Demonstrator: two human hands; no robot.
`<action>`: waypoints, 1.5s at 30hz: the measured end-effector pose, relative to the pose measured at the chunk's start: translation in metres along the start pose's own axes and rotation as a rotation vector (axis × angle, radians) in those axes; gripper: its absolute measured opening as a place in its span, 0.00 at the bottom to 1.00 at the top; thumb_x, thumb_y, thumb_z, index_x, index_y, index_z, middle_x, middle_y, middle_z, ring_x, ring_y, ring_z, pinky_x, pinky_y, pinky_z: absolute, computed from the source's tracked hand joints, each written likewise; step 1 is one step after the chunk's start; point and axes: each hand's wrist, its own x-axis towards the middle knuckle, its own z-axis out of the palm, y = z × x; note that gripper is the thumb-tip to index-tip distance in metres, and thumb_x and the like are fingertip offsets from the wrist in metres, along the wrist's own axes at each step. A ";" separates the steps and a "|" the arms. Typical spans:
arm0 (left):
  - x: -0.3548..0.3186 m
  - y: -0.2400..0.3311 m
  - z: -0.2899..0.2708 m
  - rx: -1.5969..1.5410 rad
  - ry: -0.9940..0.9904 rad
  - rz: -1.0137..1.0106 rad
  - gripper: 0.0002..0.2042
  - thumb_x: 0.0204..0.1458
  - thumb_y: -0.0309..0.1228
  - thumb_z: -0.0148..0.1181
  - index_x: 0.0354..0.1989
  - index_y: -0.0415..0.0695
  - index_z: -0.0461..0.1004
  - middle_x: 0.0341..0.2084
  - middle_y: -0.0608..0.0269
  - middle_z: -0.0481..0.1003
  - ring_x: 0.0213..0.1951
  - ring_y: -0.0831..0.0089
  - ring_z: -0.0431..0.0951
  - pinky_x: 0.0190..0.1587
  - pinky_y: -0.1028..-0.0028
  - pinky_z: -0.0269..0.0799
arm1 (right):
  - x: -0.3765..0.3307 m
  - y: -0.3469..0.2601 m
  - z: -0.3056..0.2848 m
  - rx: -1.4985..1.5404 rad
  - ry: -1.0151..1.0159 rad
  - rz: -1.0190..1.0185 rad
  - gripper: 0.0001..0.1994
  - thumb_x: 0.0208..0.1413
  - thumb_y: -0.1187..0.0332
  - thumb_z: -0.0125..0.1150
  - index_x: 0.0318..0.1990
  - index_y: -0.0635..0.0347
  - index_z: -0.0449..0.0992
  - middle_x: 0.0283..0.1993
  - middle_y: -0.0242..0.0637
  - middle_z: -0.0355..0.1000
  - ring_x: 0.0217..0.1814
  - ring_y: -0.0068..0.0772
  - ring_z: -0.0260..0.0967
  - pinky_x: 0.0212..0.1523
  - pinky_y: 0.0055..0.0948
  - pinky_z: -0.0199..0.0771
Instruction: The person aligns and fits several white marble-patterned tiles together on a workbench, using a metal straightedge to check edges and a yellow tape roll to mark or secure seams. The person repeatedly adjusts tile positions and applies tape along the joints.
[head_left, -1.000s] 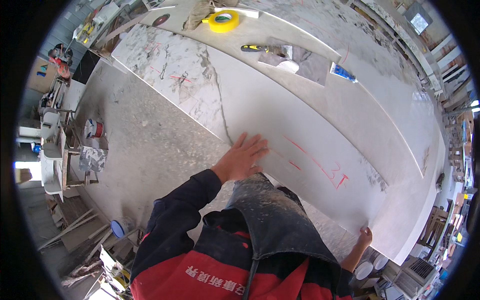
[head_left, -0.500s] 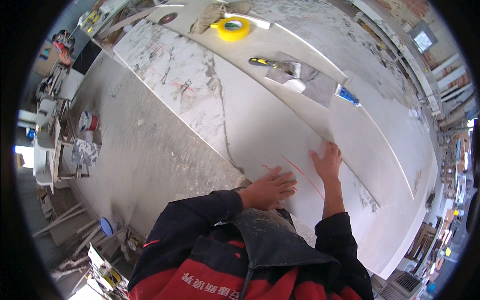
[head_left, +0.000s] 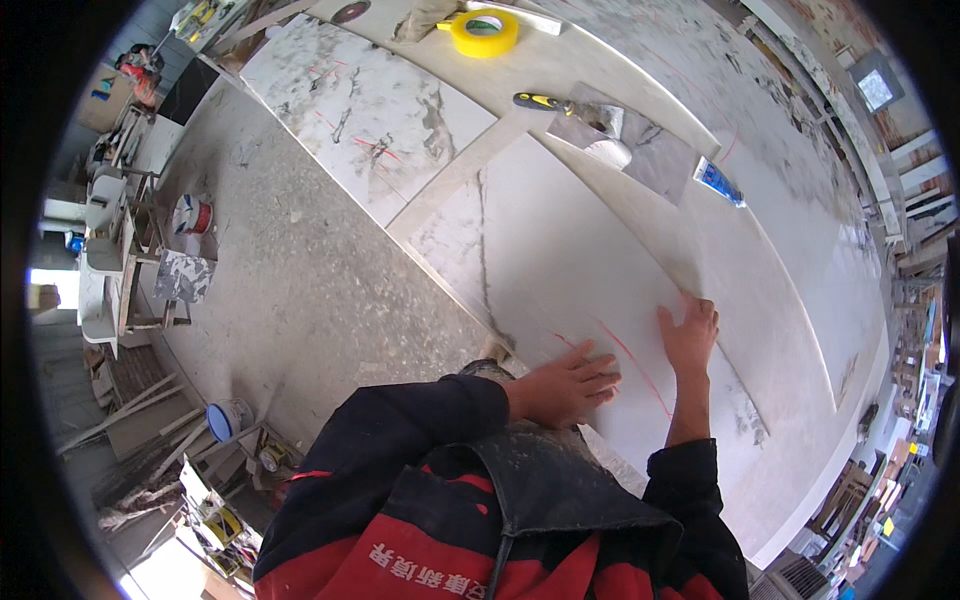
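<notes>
My left hand [head_left: 568, 386] lies flat on the near marble-patterned slab [head_left: 560, 250], fingers stretched out beside red marked lines. My right hand [head_left: 692, 332] rests at this slab's right edge, with the thumb spread away from the fingers. Neither hand grips anything. A second, far slab [head_left: 365, 110] with grey veins and red marks lies beyond it. A gap slants between the two, wider on the right. Both pieces rest on a broad pale worktop [head_left: 750, 300].
Right of the slabs lie a yellow tape roll [head_left: 484, 34], a scraper with a yellow-black handle [head_left: 545, 102], a grey tile piece [head_left: 655, 160] and a blue-white tube [head_left: 719, 183]. Floor left holds a bucket [head_left: 190, 215] and a blue-white pail [head_left: 228, 418]. A dark disc [head_left: 351, 11] sits far off.
The long slab now shows as two pieces, with the near one parted from the far one and turned slightly. Both hands stay on the near piece. The whole view has shifted a little.
</notes>
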 end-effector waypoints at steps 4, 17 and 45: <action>0.017 0.020 0.019 0.005 -0.009 0.006 0.31 0.53 0.50 0.64 0.63 0.45 0.71 0.70 0.57 0.62 0.75 0.54 0.51 0.74 0.41 0.40 | -0.007 0.030 0.004 0.020 0.043 -0.033 0.26 0.53 0.56 0.68 0.58 0.57 0.75 0.58 0.44 0.69 0.62 0.53 0.64 0.61 0.52 0.65; -0.075 -0.084 0.004 0.380 0.214 -0.488 0.21 0.56 0.33 0.60 0.57 0.39 0.71 0.58 0.45 0.69 0.61 0.51 0.67 0.66 0.49 0.59 | -0.215 0.242 -0.052 0.021 0.342 0.619 0.24 0.54 0.67 0.68 0.59 0.56 0.76 0.59 0.50 0.72 0.61 0.53 0.69 0.62 0.48 0.71; -0.152 -0.186 -0.108 -0.115 0.511 -1.148 0.21 0.54 0.27 0.61 0.58 0.37 0.77 0.42 0.59 0.82 0.43 0.70 0.80 0.48 0.71 0.73 | -0.390 0.358 -0.007 0.664 0.451 1.048 0.22 0.60 0.68 0.64 0.62 0.62 0.77 0.53 0.43 0.78 0.52 0.36 0.75 0.56 0.35 0.74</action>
